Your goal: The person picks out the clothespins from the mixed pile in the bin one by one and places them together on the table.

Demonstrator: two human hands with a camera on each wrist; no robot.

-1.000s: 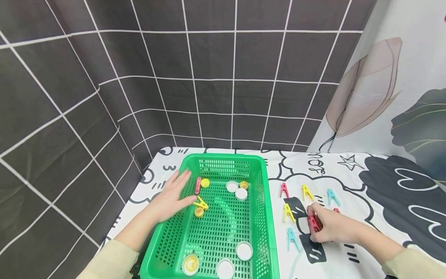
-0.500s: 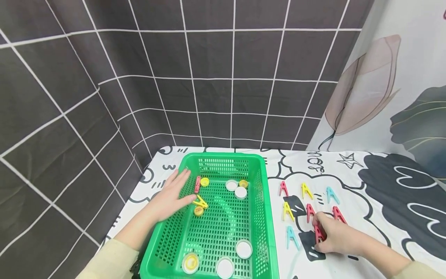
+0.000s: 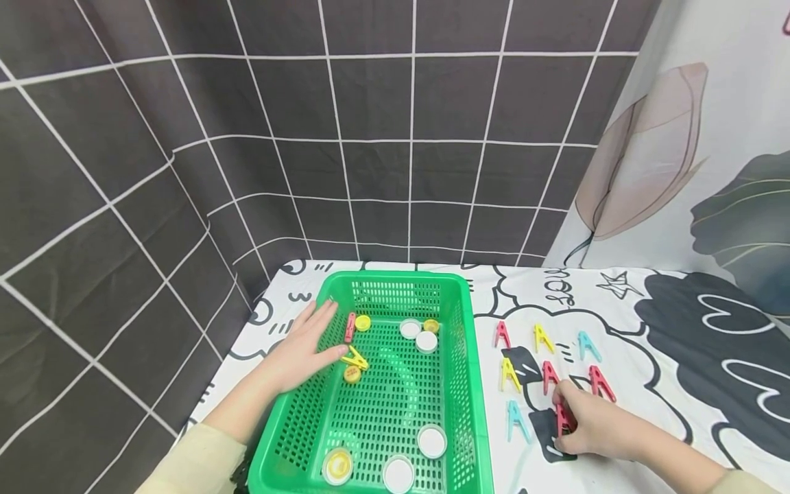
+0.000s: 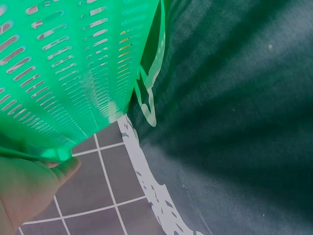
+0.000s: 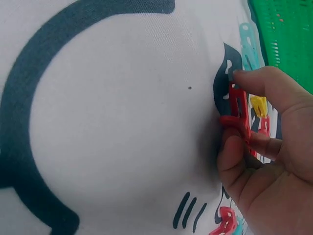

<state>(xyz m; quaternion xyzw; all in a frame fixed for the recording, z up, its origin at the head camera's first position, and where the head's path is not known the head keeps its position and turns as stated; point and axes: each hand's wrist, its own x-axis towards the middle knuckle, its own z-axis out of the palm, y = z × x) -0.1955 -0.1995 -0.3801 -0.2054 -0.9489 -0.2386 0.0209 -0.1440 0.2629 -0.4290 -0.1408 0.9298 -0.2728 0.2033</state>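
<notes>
My right hand (image 3: 601, 423) pinches a red clothespin (image 3: 563, 418) on the patterned cloth, right of the green basket (image 3: 478, 412). In the right wrist view, thumb and fingers hold this red clothespin (image 5: 238, 105) at both ends, close to the cloth. My left hand (image 3: 301, 353) rests on the basket's left rim with its fingers straight; the left wrist view shows only part of that hand (image 4: 29, 183) at the rim. Around the right hand lie a red clothespin (image 3: 550, 377), another red one (image 3: 600, 383) and a light blue one (image 3: 517, 420).
Farther back on the cloth are red (image 3: 503, 335), yellow (image 3: 543, 338) and light blue (image 3: 589, 346) clothespins, with another yellow one (image 3: 509, 374) nearer. Inside the basket lie several round caps, a red clothespin (image 3: 350, 327) and a yellow one (image 3: 356, 359). A dark tiled-pattern curtain (image 3: 376, 165) hangs behind.
My right hand has shifted slightly right and nearer with the red clothespin, uncovering the red clothespins behind it. The left hand has stayed on the basket rim.
</notes>
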